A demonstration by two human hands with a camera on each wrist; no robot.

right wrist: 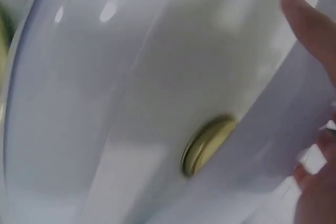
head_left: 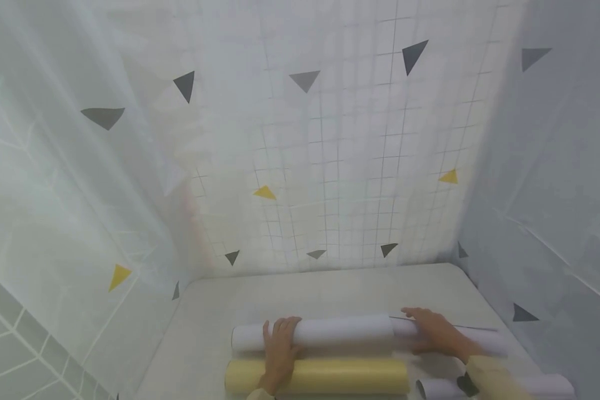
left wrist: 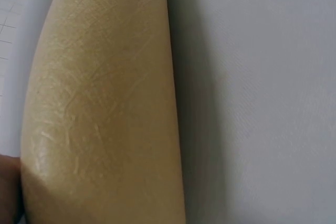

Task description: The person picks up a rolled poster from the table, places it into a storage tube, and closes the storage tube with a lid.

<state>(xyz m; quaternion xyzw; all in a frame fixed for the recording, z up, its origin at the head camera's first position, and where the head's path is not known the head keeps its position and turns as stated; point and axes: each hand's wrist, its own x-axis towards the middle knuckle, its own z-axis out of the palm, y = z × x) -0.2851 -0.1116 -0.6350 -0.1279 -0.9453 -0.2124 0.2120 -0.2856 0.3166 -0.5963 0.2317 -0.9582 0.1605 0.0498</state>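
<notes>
In the head view, a long white roll [head_left: 345, 331] lies crosswise on the pale surface. The left hand [head_left: 280, 347] rests over its left part, fingers pointing away and the wrist above a yellow roll [head_left: 355, 376]. That yellow roll [left wrist: 105, 98], its covering creased, fills much of the left wrist view, with a bit of the hand at the lower left edge. The right hand [head_left: 440, 333], blurred, lies across a white rolled piece [head_left: 485, 340] at the right end. In the right wrist view its thumb or finger [right wrist: 310, 27] extends over the white roll [right wrist: 273, 150].
Another white roll [head_left: 545, 384] lies at the lower right, under the right sleeve [head_left: 497, 378]. A gold-coloured round edge [right wrist: 212, 145] shows beside the white roll. Pale hanging sheets with triangles [head_left: 305, 80] enclose the back and sides. Grey tiles [head_left: 10, 344] show at the left.
</notes>
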